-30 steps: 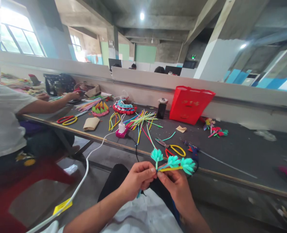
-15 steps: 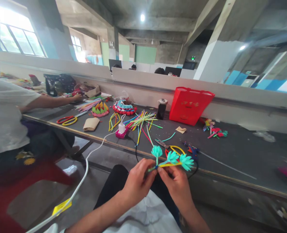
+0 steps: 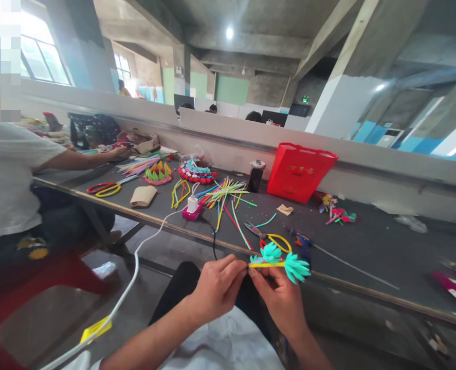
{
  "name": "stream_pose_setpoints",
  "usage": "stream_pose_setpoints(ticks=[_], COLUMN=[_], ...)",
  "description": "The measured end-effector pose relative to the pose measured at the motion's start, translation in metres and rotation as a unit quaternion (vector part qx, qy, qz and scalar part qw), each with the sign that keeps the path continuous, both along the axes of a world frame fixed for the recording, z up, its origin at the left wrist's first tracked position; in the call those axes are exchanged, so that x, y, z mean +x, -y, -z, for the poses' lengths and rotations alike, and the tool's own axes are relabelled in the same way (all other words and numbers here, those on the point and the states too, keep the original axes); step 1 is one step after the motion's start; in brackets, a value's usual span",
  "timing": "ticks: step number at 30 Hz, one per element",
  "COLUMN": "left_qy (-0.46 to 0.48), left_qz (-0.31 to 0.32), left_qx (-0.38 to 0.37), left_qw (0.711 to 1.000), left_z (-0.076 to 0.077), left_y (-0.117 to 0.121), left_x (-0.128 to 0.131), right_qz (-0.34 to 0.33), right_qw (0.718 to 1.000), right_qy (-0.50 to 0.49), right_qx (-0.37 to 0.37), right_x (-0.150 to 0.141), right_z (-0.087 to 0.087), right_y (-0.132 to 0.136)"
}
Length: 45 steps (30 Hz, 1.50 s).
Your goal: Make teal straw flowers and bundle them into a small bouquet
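Note:
Above my lap I hold a small bunch of turquoise pipe-cleaner flowers [image 3: 296,267] with a yellow stem. My left hand [image 3: 220,283] is closed, its thumb and fingertips pinching the stem ends at the left. My right hand [image 3: 279,294] pinches the stems just beside it, below the blooms. The lower stems are mostly hidden behind my left fingers. Just beyond the flowers, scissors [image 3: 277,241] with yellow and red handles lie on the dark table [image 3: 366,241]. A glue gun [image 3: 302,240] is to their right.
Loose pipe cleaners [image 3: 228,192], a power strip [image 3: 193,211] with a white cable, a black phone [image 3: 255,179], a red bag [image 3: 301,173] and finished flowers [image 3: 341,213] lie along the table. At left a co-worker's arm [image 3: 81,159] reaches over it; more scissors [image 3: 108,189] lie nearby.
One turquoise flower that stood upright at the left has swung right and down beside the others, mostly hidden behind them. Both hands stay close together on the stems.

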State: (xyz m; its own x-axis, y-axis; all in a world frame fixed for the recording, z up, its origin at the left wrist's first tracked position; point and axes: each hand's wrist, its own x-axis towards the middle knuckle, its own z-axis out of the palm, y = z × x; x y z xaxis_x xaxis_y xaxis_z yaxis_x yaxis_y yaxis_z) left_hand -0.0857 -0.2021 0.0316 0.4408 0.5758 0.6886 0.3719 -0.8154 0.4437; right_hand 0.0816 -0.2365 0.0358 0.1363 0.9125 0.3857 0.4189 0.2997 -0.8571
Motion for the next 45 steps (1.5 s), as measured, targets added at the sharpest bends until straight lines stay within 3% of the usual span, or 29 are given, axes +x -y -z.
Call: stream_pose_setpoints(ticks=[4,7,13,17,19,20,21,23,25,26,27,29,31,34,39,41,43,45], left_qy=[0.054,0.1,0.18,0.253,0.278,0.282,0.282,0.262,0.205,0.171,0.14,0.093,0.058,0.038,0.147,0.218,0.282,0.316], left_qz=[0.089,0.148,0.247,0.275,0.279,0.27,0.252,0.181,0.088,0.054,0.033,0.02,0.019,0.028,0.055,0.084,0.13,0.169], left_qx=[-0.147,-0.277,-0.566,-0.654,-0.665,-0.657,-0.635,-0.54,-0.374,-0.285,-0.206,-0.096,-0.041,-0.035,-0.174,-0.306,-0.455,-0.551], left_qw=[0.984,0.944,0.766,0.658,0.635,0.645,0.673,0.779,0.9,0.942,0.968,0.991,0.997,0.998,0.972,0.923,0.835,0.753], left_z=[-0.012,-0.019,-0.012,-0.007,-0.006,-0.006,-0.006,-0.005,-0.002,0.0,0.003,0.007,0.01,0.009,0.004,0.003,0.002,0.001], left_y=[-0.003,-0.007,-0.011,-0.012,-0.01,-0.008,-0.006,-0.001,0.005,0.007,0.009,0.011,0.011,0.01,0.011,0.011,0.012,0.01], left_x=[-0.006,-0.009,-0.008,0.002,0.007,0.009,0.012,0.015,0.016,0.016,0.015,0.012,0.008,0.004,0.009,0.014,0.017,0.017], right_qz=[-0.043,-0.087,-0.159,-0.14,-0.111,-0.098,-0.085,-0.071,-0.065,-0.063,-0.063,-0.066,-0.065,-0.061,-0.06,-0.053,-0.052,-0.065], right_qw=[0.999,0.995,0.984,0.989,0.993,0.994,0.994,0.992,0.987,0.984,0.981,0.975,0.972,0.968,0.962,0.966,0.968,0.97], right_qy=[-0.003,-0.028,0.009,0.001,-0.027,-0.041,-0.058,-0.092,-0.134,-0.156,-0.176,-0.207,-0.217,-0.24,-0.266,-0.253,-0.244,-0.23], right_qx=[-0.019,-0.049,-0.08,-0.056,-0.04,-0.034,-0.03,-0.041,-0.057,-0.059,-0.058,-0.057,-0.056,-0.044,-0.019,-0.028,-0.038,-0.042], right_x=[0.007,0.011,0.023,0.024,0.022,0.02,0.018,0.014,0.009,0.006,0.003,-0.003,-0.008,-0.012,-0.014,-0.013,-0.012,-0.01], right_z=[-0.007,-0.012,-0.022,-0.02,-0.014,-0.011,-0.008,-0.001,0.003,0.005,0.006,0.006,0.005,0.004,0.013,0.016,0.016,0.013], right_y=[0.0,0.001,0.003,0.002,0.001,0.0,-0.001,-0.001,0.0,0.001,0.002,0.004,0.006,0.008,0.006,0.005,0.005,0.005])
